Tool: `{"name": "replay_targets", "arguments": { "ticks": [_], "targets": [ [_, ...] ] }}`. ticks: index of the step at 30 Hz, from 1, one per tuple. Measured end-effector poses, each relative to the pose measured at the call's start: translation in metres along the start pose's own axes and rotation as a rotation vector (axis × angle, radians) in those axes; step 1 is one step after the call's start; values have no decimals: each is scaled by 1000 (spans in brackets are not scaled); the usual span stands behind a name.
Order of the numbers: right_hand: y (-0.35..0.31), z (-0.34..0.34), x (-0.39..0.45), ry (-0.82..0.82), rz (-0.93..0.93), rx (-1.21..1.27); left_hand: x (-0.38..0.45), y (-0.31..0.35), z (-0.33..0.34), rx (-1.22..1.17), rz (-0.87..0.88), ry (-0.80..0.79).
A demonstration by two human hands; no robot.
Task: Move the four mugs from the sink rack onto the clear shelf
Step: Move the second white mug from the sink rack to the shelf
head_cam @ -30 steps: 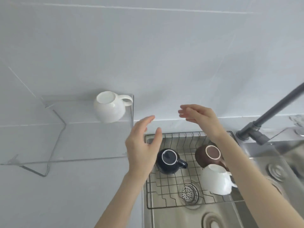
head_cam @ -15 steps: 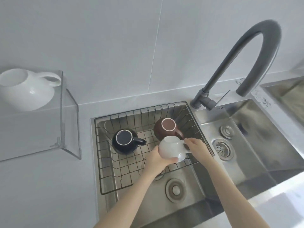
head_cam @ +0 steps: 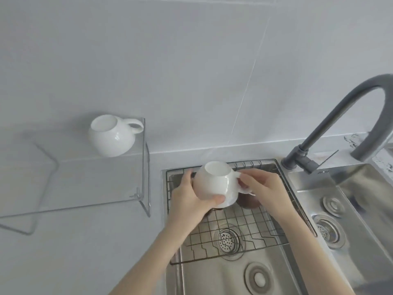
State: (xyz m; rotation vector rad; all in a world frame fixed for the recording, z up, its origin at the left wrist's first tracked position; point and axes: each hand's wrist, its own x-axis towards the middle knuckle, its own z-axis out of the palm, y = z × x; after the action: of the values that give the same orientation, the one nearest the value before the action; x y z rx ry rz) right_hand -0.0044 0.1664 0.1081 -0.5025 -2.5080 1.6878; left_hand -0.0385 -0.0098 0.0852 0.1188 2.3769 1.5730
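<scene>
Second white mug (head_cam: 214, 186) held above sink rack (head_cam: 244, 228) at frame centre: left hand (head_cam: 191, 201) fingers grip its body, right hand (head_cam: 263, 188) apparently pinches the handle. Next: carry to clear shelf (head_cam: 85, 184), left, beside placed mug (head_cam: 112, 137)

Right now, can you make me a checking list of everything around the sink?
Surface: pale counter with a steel sink.
Job's things: one white mug sits upside down on the clear shelf; a second white mug, also upside down, is held above the wire rack; a brown mug peeks out beneath it. Any other mug is hidden.
Clutter: nothing seen.
Hands: left hand cups the held mug's side; right hand grips at its handle.
Cables: nothing seen.
Surroundings: grey tap, tiled wall, second basin.
</scene>
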Motion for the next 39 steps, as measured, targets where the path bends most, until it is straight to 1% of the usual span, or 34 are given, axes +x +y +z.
{"name": "replay_targets", "arguments": {
  "ticks": [4, 7, 9, 12, 15, 18, 24, 29, 33, 35, 36, 37, 38, 39],
  "targets": [
    [-70, 51, 1, -129, -196, 55, -18, 13, -90, -30, 78, 151],
    [-103, 96, -1, -171, -270, 78, -27, 15, -144, -7, 101, 226],
    [-111, 121, -3, -166, -285, 70, -25, 11, -164, 36, 106, 257],
    [-111, 155, -8, -131, -257, 58, -18, -3, -188, 94, 103, 291],
    [-106, 177, -14, -105, -225, 25, -10, -20, -203, 87, 81, 214],
    [-101, 188, -16, -104, -202, -7, -7, -33, -208, 70, 78, 176],
    [-97, 191, -12, -127, -175, -56, -2, -46, -202, 22, 88, 202],
    [-93, 191, -12, -132, -244, -112, -1, -52, -198, 15, 91, 215],
    [-93, 189, -12, -160, -338, -228, -3, -47, -198, 90, 27, 178],
    [-96, 182, -11, -183, -331, -208, -8, -37, -196, 201, -21, 168],
    [-97, 174, -9, -188, -296, -145, -12, -30, -193, 256, -37, 215],
    [-96, 164, -6, -183, -249, -67, -18, -22, -187, 295, 0, 309],
    [-93, 152, -2, -163, -194, 12, -26, -14, -179, 304, 113, 428],
    [-86, 140, 2, -132, -137, 91, -35, -5, -168, 277, 270, 527]
  ]
}}
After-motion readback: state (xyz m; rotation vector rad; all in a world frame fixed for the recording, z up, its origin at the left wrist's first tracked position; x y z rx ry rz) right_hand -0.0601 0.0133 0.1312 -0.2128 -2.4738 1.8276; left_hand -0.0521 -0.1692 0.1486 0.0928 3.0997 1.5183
